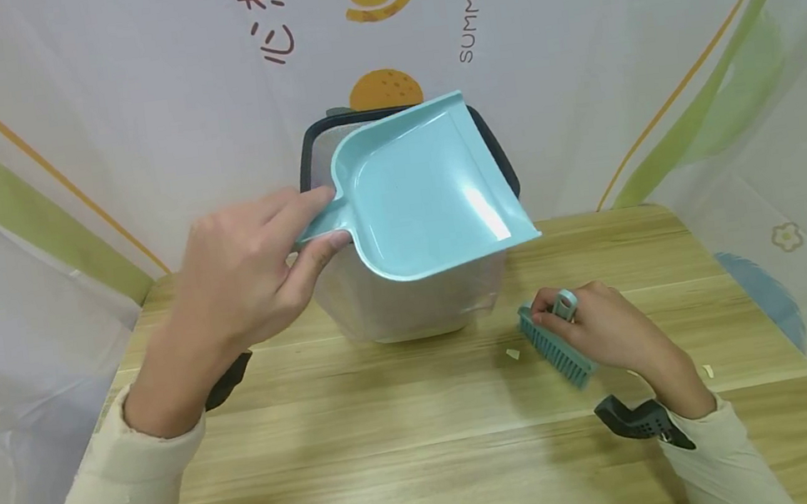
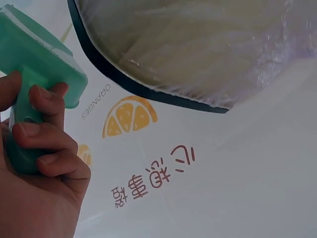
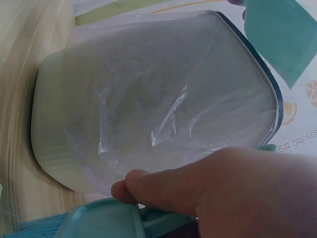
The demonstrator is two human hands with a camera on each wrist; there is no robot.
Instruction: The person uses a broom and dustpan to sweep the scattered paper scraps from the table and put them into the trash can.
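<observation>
My left hand (image 1: pixel 238 260) grips the short handle of a light blue dustpan (image 1: pixel 427 194). The pan is held over the mouth of a pale bin (image 1: pixel 410 306) and hides most of its opening; no scraps show on its smooth inner face. In the left wrist view, fingers curl round the handle of the dustpan (image 2: pixel 42 54). Lower on the right, my right hand (image 1: pixel 609 327) holds a small blue-green brush (image 1: pixel 553 351), bristles down at the table. The right wrist view shows thumb and finger at the back of the brush (image 3: pixel 101 220), beside the bin (image 3: pixel 54 119).
A clear plastic liner (image 3: pixel 168 99) hangs over the bin's dark rim (image 2: pixel 106 69). On the wooden table (image 1: pixel 368 458), a small pale scrap (image 1: pixel 513 354) lies left of the brush, another scrap (image 1: pixel 708 372) right of the wrist. A printed white curtain (image 1: pixel 166 104) stands behind.
</observation>
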